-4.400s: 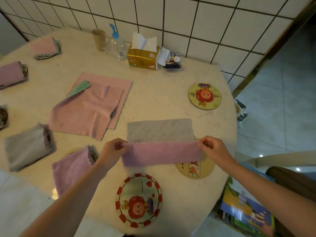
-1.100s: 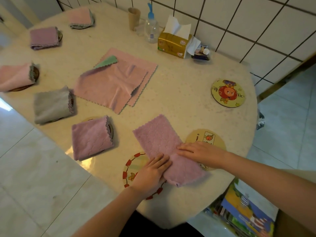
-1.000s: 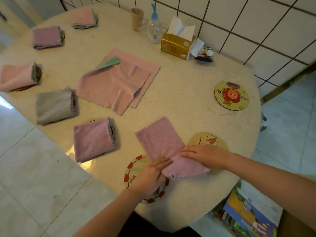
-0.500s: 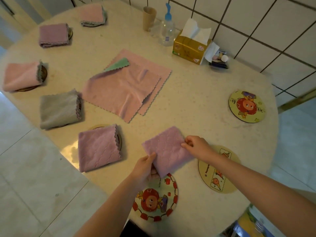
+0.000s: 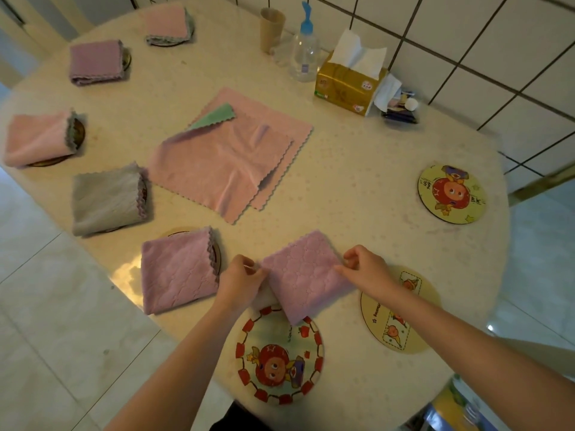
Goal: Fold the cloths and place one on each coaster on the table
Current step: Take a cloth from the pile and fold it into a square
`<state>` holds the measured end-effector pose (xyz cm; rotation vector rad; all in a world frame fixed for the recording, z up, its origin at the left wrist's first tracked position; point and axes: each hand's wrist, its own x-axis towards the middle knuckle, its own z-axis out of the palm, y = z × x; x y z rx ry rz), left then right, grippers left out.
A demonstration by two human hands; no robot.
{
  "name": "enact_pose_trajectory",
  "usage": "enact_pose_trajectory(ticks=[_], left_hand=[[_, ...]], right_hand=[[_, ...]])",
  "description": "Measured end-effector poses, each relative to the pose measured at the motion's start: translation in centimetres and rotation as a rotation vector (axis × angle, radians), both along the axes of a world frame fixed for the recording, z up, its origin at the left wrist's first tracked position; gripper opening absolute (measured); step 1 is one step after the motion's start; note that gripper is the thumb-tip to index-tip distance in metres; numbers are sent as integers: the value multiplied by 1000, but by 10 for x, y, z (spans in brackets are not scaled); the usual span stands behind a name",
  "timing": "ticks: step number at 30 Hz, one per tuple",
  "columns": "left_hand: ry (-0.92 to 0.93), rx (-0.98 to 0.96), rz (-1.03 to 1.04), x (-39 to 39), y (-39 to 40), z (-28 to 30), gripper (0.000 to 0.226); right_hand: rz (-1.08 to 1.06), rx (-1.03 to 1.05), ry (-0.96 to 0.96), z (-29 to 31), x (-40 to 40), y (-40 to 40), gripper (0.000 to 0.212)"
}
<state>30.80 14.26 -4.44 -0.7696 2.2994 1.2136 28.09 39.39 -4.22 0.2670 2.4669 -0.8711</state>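
Closest to us, the red-bordered coaster (image 5: pixel 280 357) lies bare at the table edge, only its far rim overlapped by the low corner of the folded mauve cloth (image 5: pixel 306 276). We have that cloth by both sides: our left hand (image 5: pixel 241 279) pinches its left edge, our right hand (image 5: pixel 364 269) pinches the right edge, fingers curled on fabric on both. It looks folded down to a small square, so we judge the folding finished and the placing step in hand. Just right sits the pale fruit coaster (image 5: pixel 399 309), also bare. The next move calls for drawing the cloth toward us, centring it on the red-bordered coaster, then letting go with both hands without springing the fold. Left of our hands, another mauve cloth (image 5: pixel 177 270) already covers its coaster, and beyond it a grey cloth (image 5: pixel 105 197) and three more folded ones do likewise. Mid-table, the flat pink cloths (image 5: pixel 233 154) await folding, and the yellow coaster (image 5: pixel 451 194) far right is uncovered too.
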Motion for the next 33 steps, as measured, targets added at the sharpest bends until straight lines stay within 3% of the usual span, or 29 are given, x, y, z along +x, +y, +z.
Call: enact_pose_trajectory(ticks=[5, 12, 17, 20, 23, 28, 33], left_hand=[[37, -151, -99, -14, 11, -5, 27], [28, -194, -115, -18, 11, -13, 12], [-27, 206, 176, -23, 8, -12, 26], [-68, 452, 295, -18, 7, -3, 20], [-101, 659, 362, -15, 7, 13, 13], [-68, 760, 338, -3, -2, 32, 7], [1, 799, 313, 33, -18, 47, 8]], right_hand=[[-53, 108, -61, 0, 5, -9, 35], [-431, -214, -156, -13, 9, -20, 51], [-558, -341, -168, -12, 8, -14, 55], [-596, -499, -294, -2, 10, -7, 49], [-562, -517, -299, 7, 13, -2, 39], [-574, -754, -312, 31, 29, -6, 28], [-556, -832, -251, 45, 68, -16, 27]])
